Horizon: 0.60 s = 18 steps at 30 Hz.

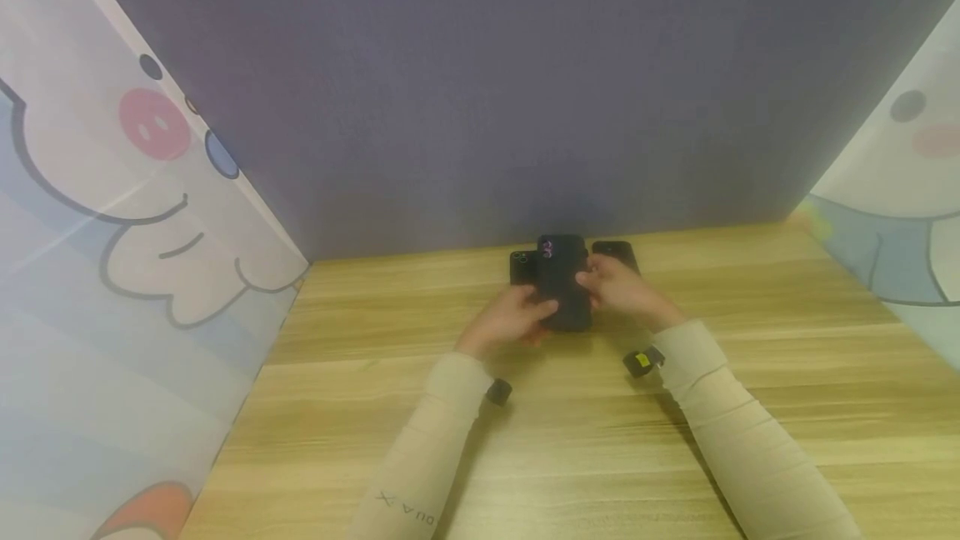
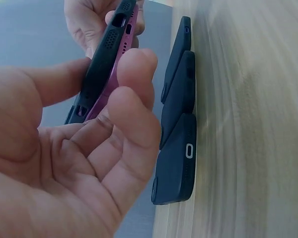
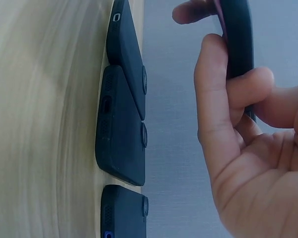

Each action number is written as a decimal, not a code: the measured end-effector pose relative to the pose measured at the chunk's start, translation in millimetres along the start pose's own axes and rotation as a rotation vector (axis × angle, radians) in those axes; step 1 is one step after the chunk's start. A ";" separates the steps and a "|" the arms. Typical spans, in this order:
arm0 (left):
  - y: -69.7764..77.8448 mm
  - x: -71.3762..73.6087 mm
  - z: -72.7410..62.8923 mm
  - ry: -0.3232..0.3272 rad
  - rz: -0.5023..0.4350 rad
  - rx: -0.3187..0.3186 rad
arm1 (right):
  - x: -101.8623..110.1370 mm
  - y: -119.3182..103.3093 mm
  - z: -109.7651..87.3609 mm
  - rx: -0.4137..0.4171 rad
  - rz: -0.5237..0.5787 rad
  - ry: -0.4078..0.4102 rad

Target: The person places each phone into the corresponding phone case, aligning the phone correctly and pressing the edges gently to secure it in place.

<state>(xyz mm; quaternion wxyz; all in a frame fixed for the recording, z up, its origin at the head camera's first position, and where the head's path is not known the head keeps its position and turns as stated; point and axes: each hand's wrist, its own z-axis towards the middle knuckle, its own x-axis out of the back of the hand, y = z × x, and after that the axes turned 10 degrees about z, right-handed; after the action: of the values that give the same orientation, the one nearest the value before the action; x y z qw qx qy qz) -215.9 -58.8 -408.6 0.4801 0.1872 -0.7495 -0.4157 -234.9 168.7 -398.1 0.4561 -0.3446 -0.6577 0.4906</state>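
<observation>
Both hands hold a pink phone (image 2: 128,42) in a black phone case (image 1: 564,294), raised above the table near its back edge. Along the lower edge, a gap shows between the case and the phone. My left hand (image 1: 510,317) pinches the lower left side, its thumb on the case back and its fingers under the phone. My right hand (image 1: 618,286) grips the right side, thumb on the back and fingers curled beneath. Below lie three dark phone-shaped pieces in a row: one (image 2: 176,163), a middle one (image 2: 179,101) and another (image 3: 125,210).
The wood-grain table (image 1: 360,407) meets a grey upright panel (image 1: 510,90) just behind the row. Cartoon-printed walls (image 1: 82,273) stand at left and right. A small dark device (image 1: 498,392) sits at the left wrist, another (image 1: 641,361) at the right.
</observation>
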 end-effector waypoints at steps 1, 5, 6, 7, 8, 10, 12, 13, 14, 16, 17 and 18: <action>0.3 0.0 -0.4 -0.002 -0.007 0.003 | -0.2 -0.4 -0.4 -0.001 0.000 -0.002; 1.1 -0.2 -1.8 -0.008 -0.043 0.022 | -0.6 -0.3 -1.0 -0.004 0.003 -0.005; 1.1 -0.4 -1.9 -0.008 -0.051 0.025 | -0.7 0.0 -0.8 -0.004 0.006 -0.004; 1.0 -0.7 -1.8 -0.007 -0.058 0.028 | -0.8 0.4 -0.4 -0.004 0.009 -0.003; 0.8 -1.0 -1.5 -0.007 -0.069 0.031 | -0.7 0.8 -0.1 -0.006 0.013 -0.002; 0.3 -1.6 -0.8 -0.005 -0.084 0.035 | -0.7 1.6 0.6 -0.010 0.023 -0.002; -0.3 -2.1 -0.1 -0.003 -0.094 0.037 | -0.4 2.2 1.4 -0.015 0.031 0.000; -0.4 -2.4 0.4 -0.002 -0.098 0.038 | -0.2 2.6 1.8 -0.018 0.034 0.003; -0.5 -2.7 0.7 -0.001 -0.103 0.040 | 0.2 2.8 2.0 -0.019 0.037 0.002; -0.6 -3.2 1.4 0.000 -0.110 0.041 | 0.6 3.4 2.4 -0.015 0.037 0.004; -0.4 -3.2 1.6 0.000 -0.116 0.042 | 0.8 3.6 2.8 -0.016 0.040 0.006; -0.2 -3.4 1.7 -0.001 -0.126 0.043 | 1.1 3.8 3.1 -0.017 0.040 0.006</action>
<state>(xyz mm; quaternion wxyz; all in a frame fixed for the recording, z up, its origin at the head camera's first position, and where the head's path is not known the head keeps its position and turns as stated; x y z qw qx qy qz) -215.8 -55.8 -411.0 0.4485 0.2439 -0.7453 -0.4288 -238.2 169.8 -401.8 0.4452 -0.3631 -0.6533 0.4932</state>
